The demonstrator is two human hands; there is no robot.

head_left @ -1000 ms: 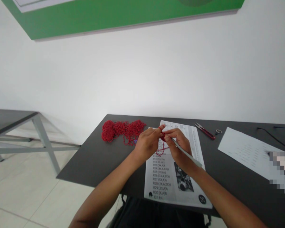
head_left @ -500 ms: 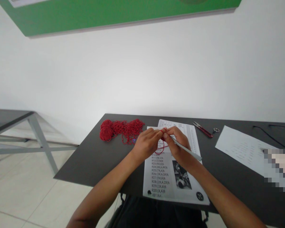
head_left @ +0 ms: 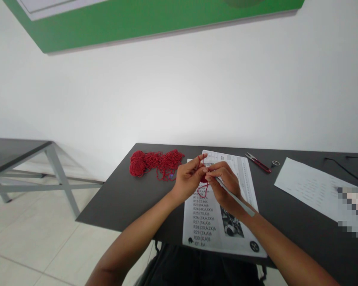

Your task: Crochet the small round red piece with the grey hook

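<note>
Where my left hand [head_left: 188,176] pinches: small red piece [head_left: 203,179], five o'clock from my feed's centre.
Right hand [head_left: 226,183]: fingers grasping grey tool [head_left: 235,196].
Red yarn [head_left: 168,161]: nine o'clock of both hands.

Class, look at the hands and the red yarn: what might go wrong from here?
The loose tangle of red yarn might knot if pulled. The strand over a raised finger of the left hand could slip off. The slack loop hanging below the hands might snag on the grey-handled tool in the right hand.
</note>
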